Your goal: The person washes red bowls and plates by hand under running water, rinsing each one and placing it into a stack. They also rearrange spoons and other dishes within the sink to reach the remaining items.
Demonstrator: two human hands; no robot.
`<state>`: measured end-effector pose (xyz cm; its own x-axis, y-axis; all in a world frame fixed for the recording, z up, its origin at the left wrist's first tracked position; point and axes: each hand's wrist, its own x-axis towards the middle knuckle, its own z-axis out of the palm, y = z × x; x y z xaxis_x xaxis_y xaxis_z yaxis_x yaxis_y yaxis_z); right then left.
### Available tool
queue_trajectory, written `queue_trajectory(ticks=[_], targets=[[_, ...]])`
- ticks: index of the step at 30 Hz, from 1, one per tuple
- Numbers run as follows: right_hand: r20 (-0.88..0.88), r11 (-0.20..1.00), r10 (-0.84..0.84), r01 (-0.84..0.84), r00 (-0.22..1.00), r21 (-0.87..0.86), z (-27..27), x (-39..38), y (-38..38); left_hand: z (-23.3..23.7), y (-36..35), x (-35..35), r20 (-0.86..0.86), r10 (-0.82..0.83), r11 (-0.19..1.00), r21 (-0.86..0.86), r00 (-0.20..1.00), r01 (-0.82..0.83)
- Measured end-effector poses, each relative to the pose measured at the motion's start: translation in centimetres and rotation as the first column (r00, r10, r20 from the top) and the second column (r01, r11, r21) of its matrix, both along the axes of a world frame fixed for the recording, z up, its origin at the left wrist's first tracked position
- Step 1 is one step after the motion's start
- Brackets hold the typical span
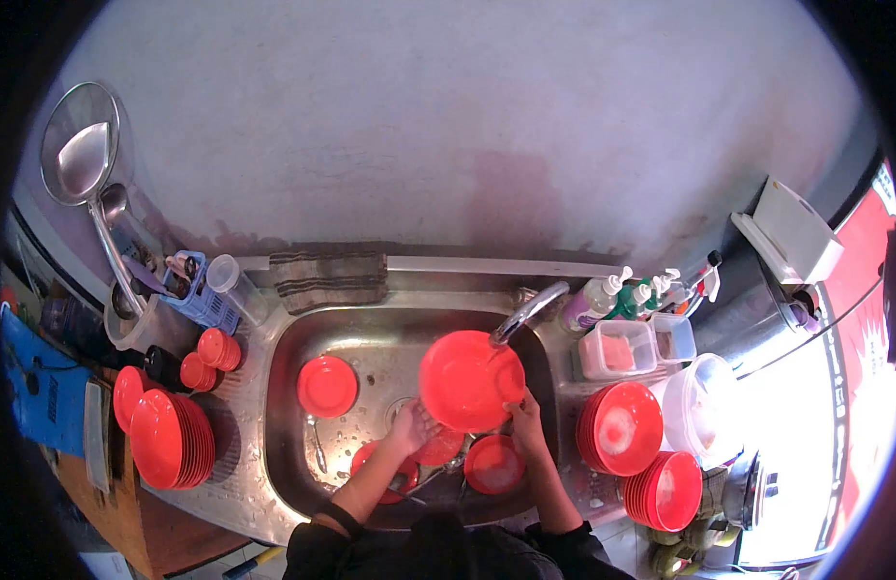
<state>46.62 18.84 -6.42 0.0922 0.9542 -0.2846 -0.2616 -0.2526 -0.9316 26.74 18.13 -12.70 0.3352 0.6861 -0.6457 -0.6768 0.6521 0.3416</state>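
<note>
A large red plate (464,382) is held up over the sink, its right part under the faucet spout (530,314). My right hand (527,425) grips the plate at its lower right rim, thumb on the edge. Close to the plate's lower left rim, my left hand (413,426) is open, palm turned up and fingers stretched out. Below the hands, a red bowl (493,465) and other red dishes lie on the sink floor with cutlery among them. A small red plate (327,387) rests in the left part of the sink (371,340), above a spoon (317,445).
Stacked red plates (168,440) stand on the left drainboard near small red bowls (219,349). Soapy red plates (619,430) and red bowls (665,491) are stacked at right. Pump bottles (597,298) and plastic tubs (617,350) stand behind them. A striped cloth (329,279) covers the back ledge.
</note>
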Motion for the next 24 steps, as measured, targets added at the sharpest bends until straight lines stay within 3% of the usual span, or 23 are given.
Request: queue_trajectory(ticks=[2, 3, 5, 6, 8, 9, 11, 13, 14, 16, 21, 23, 24], targets=[[-0.031, 0.978, 0.172, -0.175, 0.985, -0.115, 1.1, 0.6, -0.1, 0.1, -0.1, -0.1, -0.023, 0.053, 0.999, -0.003, 0.998, -0.053], [-0.031, 0.977, 0.175, -0.177, 0.984, -0.118, 1.2, 0.4, 0.1, 0.7, 0.1, -0.2, -0.014, 0.044, 0.999, 0.002, 0.999, -0.044], [-0.006, 0.997, -0.007, 0.007, 1.0, 0.07, 1.2, -0.5, 0.5, 1.6, 0.3, -0.3, -0.004, 0.034, 0.999, 0.007, 0.999, -0.034], [-0.006, 0.998, -0.007, 0.008, 1.0, 0.07, 1.5, -1.3, 0.6, 1.9, 0.4, -0.4, 0.003, 0.021, 0.999, 0.041, 1.0, -0.021], [-0.067, 0.958, -0.239, 0.247, 0.969, 0.149, 2.0, -2.9, 0.5, 1.5, 0.3, -0.5, 0.009, 0.006, 0.997, 0.074, 1.0, -0.007], [-0.069, 0.957, -0.24, 0.248, 0.968, 0.15, 1.8, -2.7, 0.5, 1.1, 0.4, -0.6, 0.004, 0.01, 0.998, 0.057, 1.0, -0.01], [-0.07, 0.999, 0.046, -0.044, 0.996, 0.026, 1.0, -1.8, 0.1, 0.3, 0.4, -0.6, -0.003, 0.012, 0.999, 0.039, 1.0, -0.012], [-0.135, 0.989, 0.134, -0.14, 0.982, -0.04, 0.2, -0.6, -0.1, 1.8, 0.3, -0.3, 0.234, 0.112, 0.954, 0.247, 0.966, -0.171], [-0.202, 0.965, 0.217, -0.241, 0.955, -0.101, 0.0, -0.3, -0.2, 2.8, 0.2, -0.4, 0.235, 0.111, 0.954, 0.247, 0.966, -0.17], [-0.201, 0.968, 0.209, -0.232, 0.957, -0.096, 0.2, -0.5, -0.2, 4.6, -0.1, -0.6, 0.315, -0.002, 0.977, 0.201, 0.949, -0.065], [-0.177, 0.986, 0.118, -0.136, 0.977, -0.095, -0.1, -1.0, 0.5, 4.2, 0.1, -0.2, 0.238, -0.001, 0.946, 0.315, 0.971, -0.076], [-0.025, 0.98, 0.18, -0.181, 0.983, -0.088, 1.0, -0.8, 0.4, 4.2, 0.0, 0.0, 0.249, 0.021, 0.944, 0.313, 0.968, -0.101], [-0.025, 0.979, 0.18, -0.182, 0.983, -0.087, 0.5, -0.8, 0.5, 3.5, -0.1, 0.3, 0.079, 0.058, 0.949, 0.305, 0.995, -0.08]])
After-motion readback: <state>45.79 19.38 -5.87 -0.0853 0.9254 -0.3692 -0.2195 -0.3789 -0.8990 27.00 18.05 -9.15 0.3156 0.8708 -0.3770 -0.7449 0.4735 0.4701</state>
